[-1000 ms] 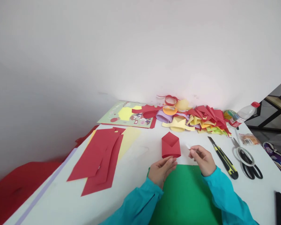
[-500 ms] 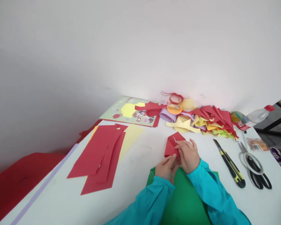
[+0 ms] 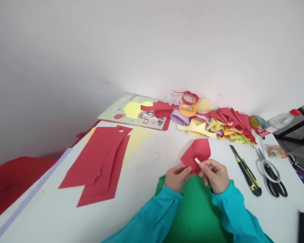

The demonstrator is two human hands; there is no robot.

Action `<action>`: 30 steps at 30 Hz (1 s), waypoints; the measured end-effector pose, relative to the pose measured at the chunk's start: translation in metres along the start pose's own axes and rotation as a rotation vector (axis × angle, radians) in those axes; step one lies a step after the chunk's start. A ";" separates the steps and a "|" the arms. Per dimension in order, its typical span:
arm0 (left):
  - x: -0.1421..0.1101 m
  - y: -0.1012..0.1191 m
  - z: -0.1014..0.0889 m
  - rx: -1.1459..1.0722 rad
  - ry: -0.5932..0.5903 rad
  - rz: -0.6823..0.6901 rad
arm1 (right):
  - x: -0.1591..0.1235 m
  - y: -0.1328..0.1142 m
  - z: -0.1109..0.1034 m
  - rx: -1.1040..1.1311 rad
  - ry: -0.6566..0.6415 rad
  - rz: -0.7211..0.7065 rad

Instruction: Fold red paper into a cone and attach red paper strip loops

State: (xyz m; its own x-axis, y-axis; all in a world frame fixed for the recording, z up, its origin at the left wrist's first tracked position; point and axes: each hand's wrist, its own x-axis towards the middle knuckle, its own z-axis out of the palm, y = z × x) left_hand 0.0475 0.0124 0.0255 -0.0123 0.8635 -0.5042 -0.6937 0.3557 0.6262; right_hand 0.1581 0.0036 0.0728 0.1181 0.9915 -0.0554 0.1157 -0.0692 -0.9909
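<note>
**Both hands on a folded red paper at a cluttered craft table**

Seen from above, a person in teal sleeves holds a folded red paper piece point(image 3: 196, 153) just over the white table point(image 3: 152, 168), at the far edge of a green sheet point(image 3: 195, 209) that lies under the forearms. The left hand point(image 3: 176, 177) is closed on the piece's near lower corner, fingers pinched on the paper. The right hand point(image 3: 215, 175) is closed as well, its thumb and forefinger gripping a small white strip point(image 3: 197, 161) that rests against the red paper's right side; whether the strip is stuck to the paper cannot be told.

To the left lie several long red paper sheets point(image 3: 101, 162), overlapping one another and partly covering a pale yellow sheet point(image 3: 136, 141). Beyond them, against the wall, sits a printed green craft booklet point(image 3: 131, 111). A heap of red, yellow and purple paper offcuts point(image 3: 212, 123) runs along the wall to its right. Right of the hands, well apart from them, a yellow-and-black utility knife point(image 3: 245, 170) lies on the table, with black-handled scissors point(image 3: 272, 175) just beside it and a ring of clear tape over the scissors. A clear plastic bottle with a red cap point(image 3: 278, 121) lies tilted at the table's far right corner.
</note>
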 end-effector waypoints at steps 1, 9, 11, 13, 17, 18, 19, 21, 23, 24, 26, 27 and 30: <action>0.000 -0.002 -0.001 0.015 -0.011 0.004 | -0.003 0.002 0.002 0.043 -0.006 0.058; 0.000 -0.001 -0.003 0.094 -0.056 0.027 | -0.011 0.013 0.012 0.070 0.043 0.137; -0.002 0.001 -0.001 0.097 -0.063 0.027 | -0.011 0.017 0.011 0.051 0.046 0.131; -0.004 0.003 0.000 0.101 -0.068 0.026 | -0.010 0.020 0.011 0.031 0.047 0.124; -0.006 0.005 0.002 0.109 -0.075 0.016 | -0.008 0.025 0.009 0.019 0.047 0.126; -0.006 0.005 0.002 0.110 -0.077 0.015 | -0.008 0.026 0.009 0.019 0.047 0.130; -0.006 0.005 0.002 0.112 -0.078 0.014 | -0.008 0.026 0.009 0.019 0.047 0.134; -0.006 0.006 0.002 0.121 -0.079 0.015 | -0.007 0.026 0.009 0.018 0.050 0.143; -0.006 0.006 0.002 0.131 -0.080 0.018 | -0.007 0.026 0.009 0.021 0.052 0.149; -0.007 0.006 0.002 0.135 -0.080 0.020 | -0.007 0.026 0.009 0.023 0.054 0.152; -0.007 0.007 0.002 0.142 -0.080 0.023 | -0.008 0.025 0.009 0.026 0.056 0.155; -0.007 0.007 0.002 0.145 -0.080 0.024 | -0.008 0.025 0.009 0.025 0.058 0.155; -0.007 0.006 0.002 0.151 -0.081 0.028 | -0.008 0.025 0.009 0.012 0.065 0.155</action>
State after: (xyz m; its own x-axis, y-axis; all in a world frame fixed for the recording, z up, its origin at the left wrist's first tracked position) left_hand 0.0445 0.0095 0.0339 0.0320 0.8976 -0.4396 -0.5776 0.3756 0.7248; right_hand 0.1512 -0.0047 0.0475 0.1968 0.9599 -0.1996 0.0799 -0.2186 -0.9725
